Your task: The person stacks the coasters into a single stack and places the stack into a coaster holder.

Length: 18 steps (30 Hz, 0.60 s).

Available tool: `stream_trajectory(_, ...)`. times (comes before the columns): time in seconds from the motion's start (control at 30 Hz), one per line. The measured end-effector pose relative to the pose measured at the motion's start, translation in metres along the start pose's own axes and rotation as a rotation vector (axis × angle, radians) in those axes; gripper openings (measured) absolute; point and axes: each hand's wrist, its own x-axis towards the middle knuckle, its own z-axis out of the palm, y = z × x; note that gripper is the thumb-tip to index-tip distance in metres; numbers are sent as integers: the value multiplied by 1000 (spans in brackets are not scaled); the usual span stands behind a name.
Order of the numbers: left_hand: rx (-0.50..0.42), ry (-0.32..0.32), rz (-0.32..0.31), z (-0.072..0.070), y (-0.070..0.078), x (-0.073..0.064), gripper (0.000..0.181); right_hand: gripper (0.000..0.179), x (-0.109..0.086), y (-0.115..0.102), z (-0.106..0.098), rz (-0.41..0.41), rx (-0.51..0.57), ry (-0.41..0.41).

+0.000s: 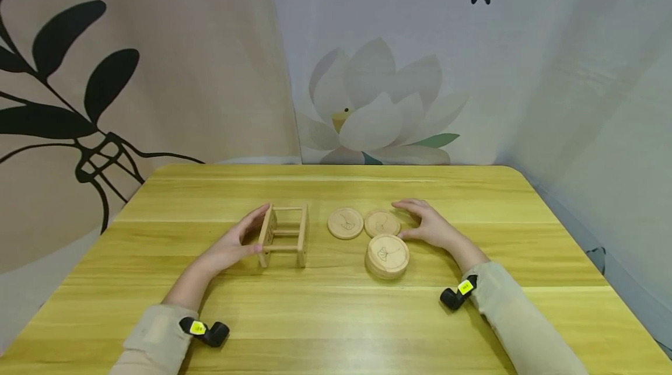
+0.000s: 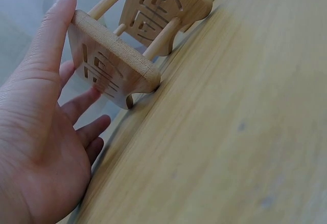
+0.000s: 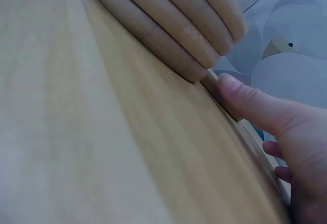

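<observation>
In the head view, my left hand (image 1: 231, 249) holds the left end panel of a small wooden coaster rack (image 1: 303, 235), thumb at its front corner and forefinger at the back. The left wrist view shows the thumb along the edge of the cut-out panel (image 2: 110, 60) and fingertips against its face. My right hand (image 1: 433, 226) is spread beside a round wooden coaster (image 1: 382, 223) lying flat, its thumb tip at the rim. In front of that coaster stands a stack of coasters (image 1: 387, 255). Another single coaster (image 1: 345, 223) lies to the left.
Everything rests on a wood-grain table (image 1: 315, 316). Behind its back edge hangs a curtain (image 1: 210, 72) printed with leaves and a lotus. A small black camera is strapped to each sleeve (image 1: 157, 334).
</observation>
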Motion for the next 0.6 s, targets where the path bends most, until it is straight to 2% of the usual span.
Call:
stream_trajectory(0.37,-17,5,-12,0,0,0,82,73,11,1,-1,-48,-61,-109)
stream_trajectory(0.6,-8,7,-8,0,-1,0,80,72,13,-3,-3,-73,-68,-145)
